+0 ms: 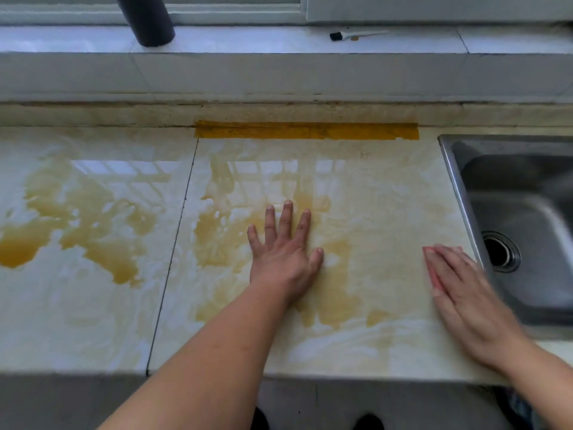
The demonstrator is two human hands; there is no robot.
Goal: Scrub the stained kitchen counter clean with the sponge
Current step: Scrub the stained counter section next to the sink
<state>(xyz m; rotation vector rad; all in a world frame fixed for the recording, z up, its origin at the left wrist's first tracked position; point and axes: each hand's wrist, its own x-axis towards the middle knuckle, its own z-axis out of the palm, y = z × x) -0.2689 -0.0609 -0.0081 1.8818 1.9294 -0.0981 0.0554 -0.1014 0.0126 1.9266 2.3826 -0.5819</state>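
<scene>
The pale tiled counter (381,187) is smeared with yellow-brown stains, thickest on the left tile (93,243) and around the middle. My left hand (283,256) lies flat on the counter with fingers spread and straight. My right hand (465,293), blurred by motion, presses flat on a pink sponge (432,268) close to the sink's left rim. Only a thin pink edge of the sponge shows beside and under my fingers.
A steel sink (449,169) with a dark drain (500,251) sits at the right. A yellow tape strip (307,130) runs along the back edge. On the sill stand a dark cylinder (148,20) and a small brush (356,34). The counter's front edge runs below my arms.
</scene>
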